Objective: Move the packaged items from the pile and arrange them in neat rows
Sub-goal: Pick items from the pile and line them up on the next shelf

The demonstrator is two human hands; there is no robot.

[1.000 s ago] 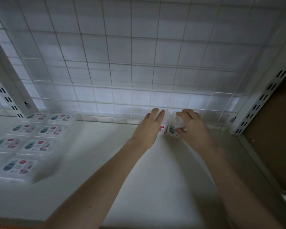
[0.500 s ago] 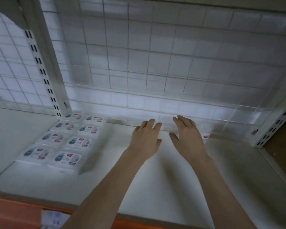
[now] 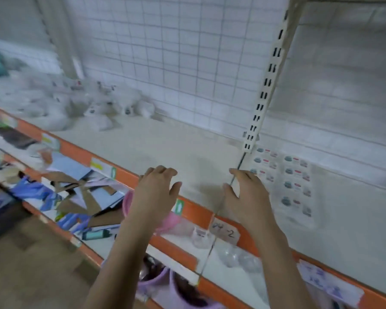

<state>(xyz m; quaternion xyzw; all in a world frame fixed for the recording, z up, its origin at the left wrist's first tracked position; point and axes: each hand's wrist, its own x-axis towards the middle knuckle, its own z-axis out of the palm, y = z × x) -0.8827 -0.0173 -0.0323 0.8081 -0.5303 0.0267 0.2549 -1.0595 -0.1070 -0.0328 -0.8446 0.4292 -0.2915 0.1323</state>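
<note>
Both hands, left hand (image 3: 155, 192) and right hand (image 3: 247, 195), hover empty with fingers spread. The pile (image 3: 83, 103) lies far left of the upright post (image 3: 263, 94); finished rows (image 3: 285, 181) lie right. Packets appear light, soft, slippery: pinch at the edges.

Reading "04-2", handwritten, first digits uncertain, on white label (image 3: 225, 231) stuck on orange shelf edge (image 3: 194, 210); package printing showing too blurred.
</note>
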